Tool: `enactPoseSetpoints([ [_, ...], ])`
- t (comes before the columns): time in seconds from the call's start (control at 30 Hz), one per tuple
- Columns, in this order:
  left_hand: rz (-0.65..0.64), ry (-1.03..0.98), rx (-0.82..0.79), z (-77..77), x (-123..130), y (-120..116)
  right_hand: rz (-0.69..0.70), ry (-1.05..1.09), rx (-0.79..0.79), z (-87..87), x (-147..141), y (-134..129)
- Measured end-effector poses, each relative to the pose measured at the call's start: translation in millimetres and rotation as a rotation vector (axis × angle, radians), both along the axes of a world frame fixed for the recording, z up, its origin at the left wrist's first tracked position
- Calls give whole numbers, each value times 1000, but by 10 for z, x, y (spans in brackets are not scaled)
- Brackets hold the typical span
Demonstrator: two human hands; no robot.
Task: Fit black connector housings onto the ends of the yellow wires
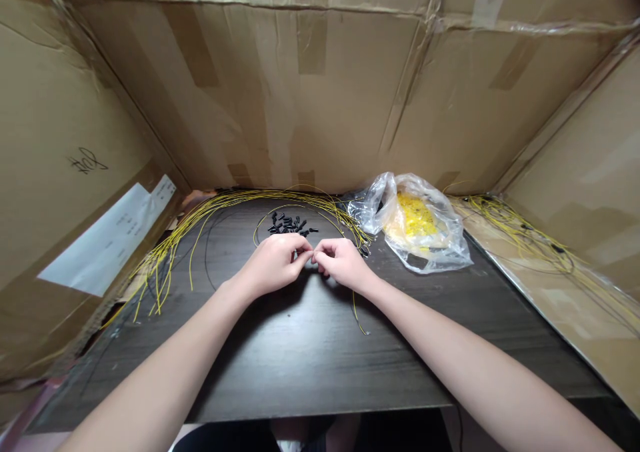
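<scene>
My left hand (pixel 280 259) and my right hand (pixel 340 260) meet fingertip to fingertip over the middle of the table. Both are closed in a pinch. One thin yellow wire (pixel 301 206) loops behind the hands; one side runs down behind my left hand, which seems to pinch its end. Below my right wrist, a yellow wire end (pixel 357 312) lies on the table. What my right fingertips hold is too small and hidden to name. Just beyond my left hand is a pile of small black parts (pixel 287 224).
A bundle of yellow wires (pixel 200 207) curves along the back and left of the dark table (pixel 300 365). At the back right sits a clear plastic bag (pixel 445 249) with yellow pieces (pixel 416 213). More wires (pixel 530 235) lie on cardboard at right. Cardboard walls (pixel 340 105) surround the table.
</scene>
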State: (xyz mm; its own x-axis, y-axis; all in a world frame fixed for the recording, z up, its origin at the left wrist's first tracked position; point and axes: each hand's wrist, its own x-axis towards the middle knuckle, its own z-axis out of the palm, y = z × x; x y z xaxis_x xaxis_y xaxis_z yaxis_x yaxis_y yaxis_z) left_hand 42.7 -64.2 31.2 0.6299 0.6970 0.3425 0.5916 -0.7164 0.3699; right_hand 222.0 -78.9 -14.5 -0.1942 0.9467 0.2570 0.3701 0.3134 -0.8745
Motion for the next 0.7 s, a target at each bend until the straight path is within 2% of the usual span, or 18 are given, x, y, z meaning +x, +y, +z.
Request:
enactPoseSetpoints([
  [0.17, 14, -36, -45, -3, 7, -5, 3, 31, -3, -5, 1, 4],
  [0.4, -16, -31, -10, -23, -5, 20, 52, 163, -142, 18, 13, 13],
  [0.7, 38, -32, -72, -25, 10, 24, 53, 157, -139, -13, 15, 42],
])
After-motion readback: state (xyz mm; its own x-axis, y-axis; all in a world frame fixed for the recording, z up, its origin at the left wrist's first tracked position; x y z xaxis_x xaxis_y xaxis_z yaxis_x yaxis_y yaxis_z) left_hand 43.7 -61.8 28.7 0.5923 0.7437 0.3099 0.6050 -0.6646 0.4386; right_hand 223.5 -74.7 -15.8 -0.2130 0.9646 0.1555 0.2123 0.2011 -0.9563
